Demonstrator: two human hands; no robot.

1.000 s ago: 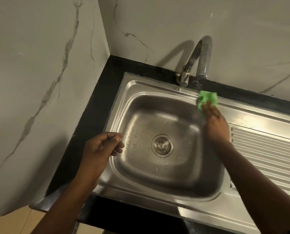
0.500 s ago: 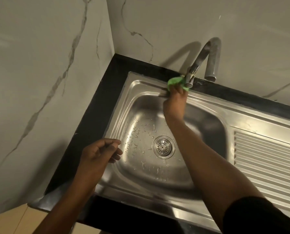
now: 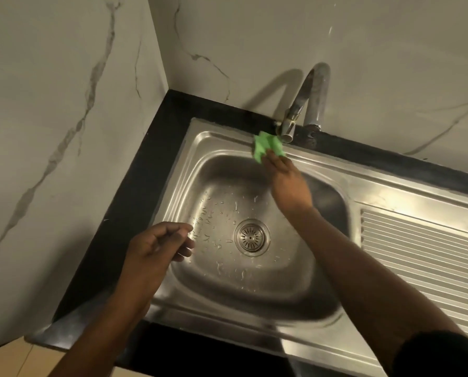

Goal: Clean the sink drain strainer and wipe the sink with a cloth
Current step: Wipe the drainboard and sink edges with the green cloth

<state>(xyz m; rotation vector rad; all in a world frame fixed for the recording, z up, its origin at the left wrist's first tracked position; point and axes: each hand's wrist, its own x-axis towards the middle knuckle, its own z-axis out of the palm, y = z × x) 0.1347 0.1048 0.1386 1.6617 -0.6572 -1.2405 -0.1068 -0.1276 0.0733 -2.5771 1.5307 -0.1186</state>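
Observation:
A stainless steel sink (image 3: 178, 170) is set in a black counter, with water drops across its basin. The round metal drain strainer (image 3: 251, 237) sits in the middle of the basin floor. My right hand (image 3: 285, 183) reaches over the basin and presses a small green cloth (image 3: 266, 146) with straight fingers against the sink's back rim, just left of the tap spout. My left hand (image 3: 156, 248) hovers over the sink's left rim, fingers loosely curled, holding nothing.
A curved metal tap (image 3: 306, 104) rises from the back rim. A ribbed draining board (image 3: 423, 254) adjoins the basin on the right. Marble-patterned walls (image 3: 64, 104) close in the left and back. The black counter (image 3: 134, 186) borders the sink.
My right hand slid the green cloth leftward along the back rim, from right of the tap base to under the spout. The left hand stayed by the left rim.

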